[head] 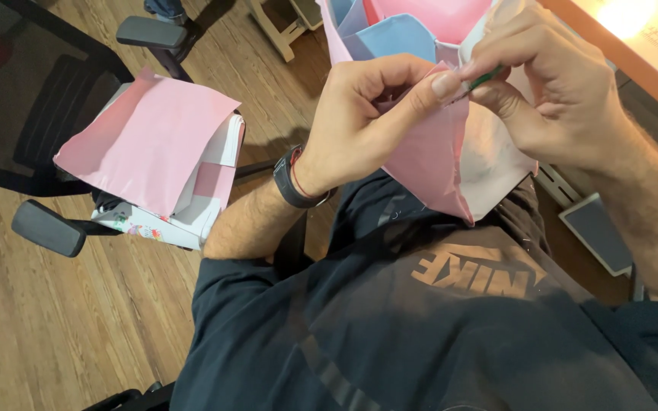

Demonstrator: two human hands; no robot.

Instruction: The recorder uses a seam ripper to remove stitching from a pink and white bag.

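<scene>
The folded paper piece [428, 152], smooth pink, blue and white panels tapering to a point, hangs above my lap. My left hand [367, 114] pinches its top edge; my right hand [557, 84] pinches a thin green object [487, 77] there. Left, loose pink sheets [146, 137] lie on a chair [47, 228], wood floor [39, 327] open around.

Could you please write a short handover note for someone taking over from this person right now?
Left hand: pinching a pink flap of the folded paper piece between thumb and fingers.
Right hand: pinching the same spot from the other side, with a small green item at the fingertips; what it is cannot be told.
The piece, pink, blue and white, is held above the lap.
Spare pink sheet lies on a white stack on the chair to the left.
Done: several panels joined. Left: this corner is still being worked.
</scene>
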